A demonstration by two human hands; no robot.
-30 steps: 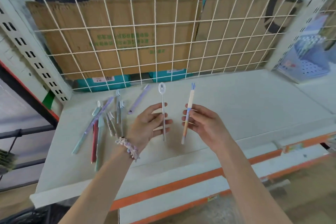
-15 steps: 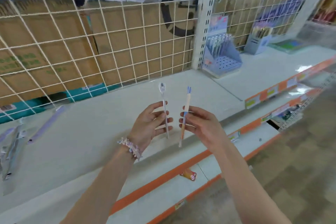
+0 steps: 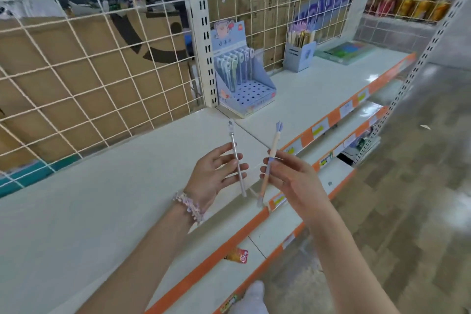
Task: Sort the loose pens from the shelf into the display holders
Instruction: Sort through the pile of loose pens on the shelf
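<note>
Only one view here, the head cam, looking down at both hands over the white shelf (image 3: pixel 107 201).

Left hand (image 3: pixel 212 176) pinches a slim grey pen (image 3: pixel 237 158) btw thumb and fingertips, other fingers loosely fanned. Pen's roughly upright, white charm top pointing up and away, tip hanging below the palm. Right hand (image 3: pixel 290 181) pinches a peach and lilac pen (image 3: pixel 270 160) about mid-barrel, little forked topper up, tip down. The two pens are close but not touching, both held in the air above the shelf's front edge.

Targets are in the next bay to the right, past the white upright. A blue stepped holder (image 3: pixel 251 92) w/ a grid of holes in its base has a row of charm-top pens standing at the back and lots of free holes in front. Further back sits a small blue box (image 3: pixel 299 56) packed w/ pens, near the wire grid.

IMO the step in hand is carrying these two over and matching each to its holder. The grey one looks like the stepped holder's lot; the peach one prob belongs in the box, can't tell for sure from here.

Tips: do one pen at a time, keep it vertical, tip down, line it up w/ a free hole before letting go, and don't knock the row that's standing there.
</note>
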